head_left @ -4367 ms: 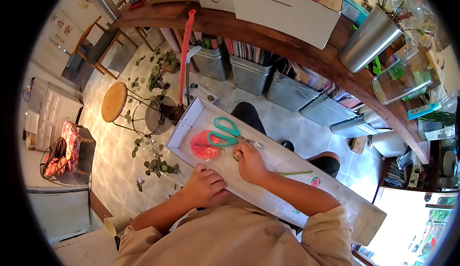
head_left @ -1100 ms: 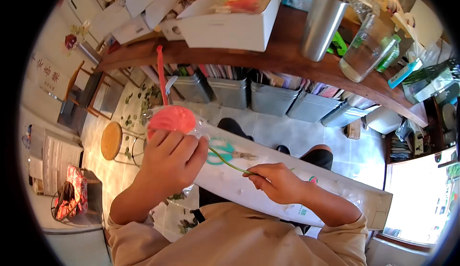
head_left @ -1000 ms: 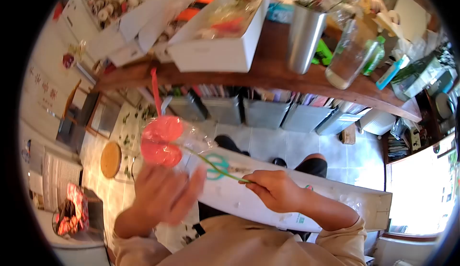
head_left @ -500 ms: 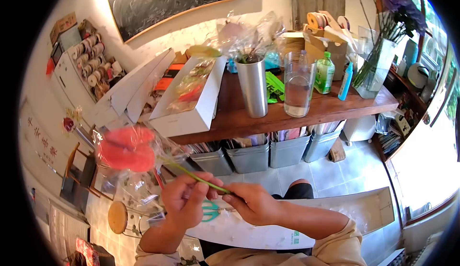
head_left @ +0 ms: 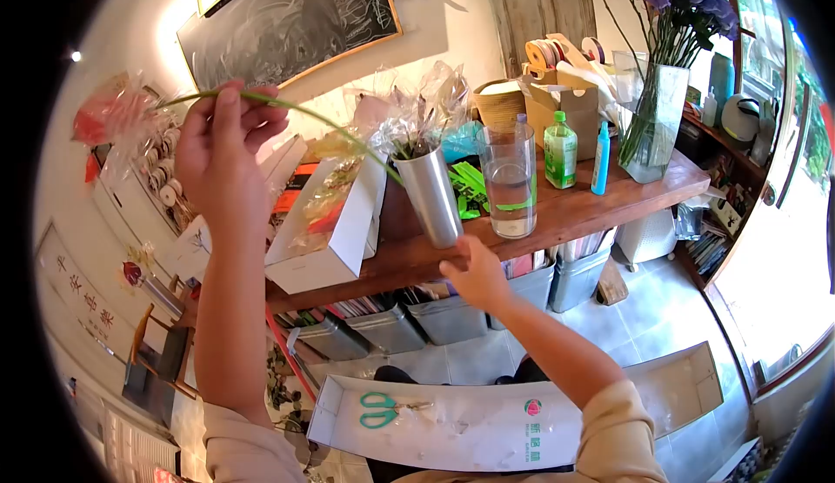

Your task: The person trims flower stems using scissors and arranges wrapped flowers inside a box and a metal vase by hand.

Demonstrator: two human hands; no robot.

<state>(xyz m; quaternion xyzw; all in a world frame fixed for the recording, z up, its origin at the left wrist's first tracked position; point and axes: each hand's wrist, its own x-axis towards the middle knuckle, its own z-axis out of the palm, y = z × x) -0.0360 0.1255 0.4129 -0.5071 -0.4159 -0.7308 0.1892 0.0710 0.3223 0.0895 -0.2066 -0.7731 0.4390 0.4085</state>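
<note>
My left hand is raised at the left, fingers closed on the green stem of a red anthurium. Clear plastic wraps the bloom, which points left. The stem's bare lower end slants down right and reaches the metal vase, crossing in front of or meeting its upper side; I cannot tell which. That silvery vase leans a little left and has plastic-wrapped flowers in its mouth. My right hand is by the vase's base with fingers apart, very near or touching it.
Beside the vase on the wooden table stand a glass of water, a green bottle and a blue bottle. An open white box lies left. Teal scissors rest on a long carton at my lap.
Both hands were together on the stem. The right has let go and reached forward to the vase. The left has lifted the anthurium up and left. The vase now leans more.
</note>
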